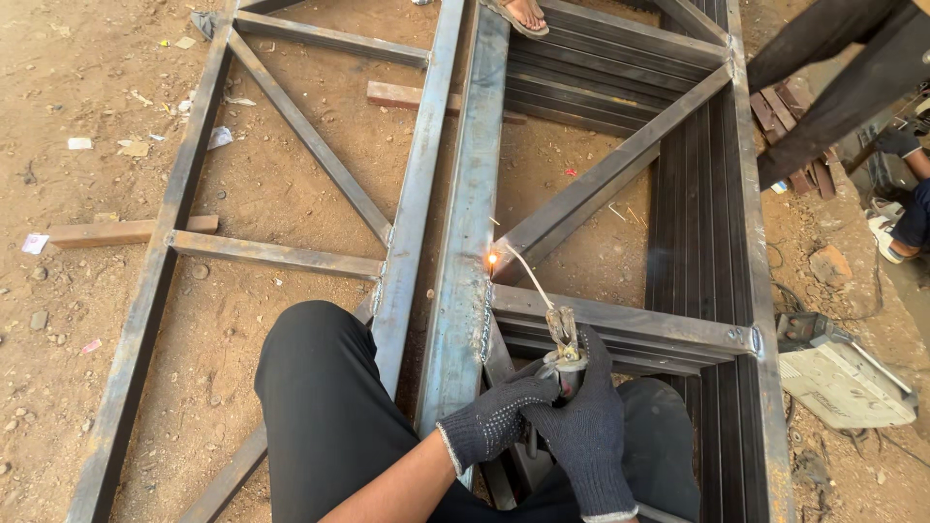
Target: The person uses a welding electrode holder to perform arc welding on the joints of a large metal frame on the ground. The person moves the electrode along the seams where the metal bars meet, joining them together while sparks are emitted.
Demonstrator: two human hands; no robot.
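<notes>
Now your two dark knitted-gloved hands, left [494, 418] and right [586, 426], clasp the metal electrode holder [564, 341] together; its thin welding rod [528, 276] slants up-left, tip sparking on the grey steel frame [463, 242].

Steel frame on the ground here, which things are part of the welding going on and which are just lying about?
In use:
- left hand and right hand, both gloved, gripping the electrode holder
- welding rod, tip sparking at the frame joint
- steel frame

Lying about:
- wooden blocks under the frame
- paper scraps on the dirt
- grey machine at right
</notes>
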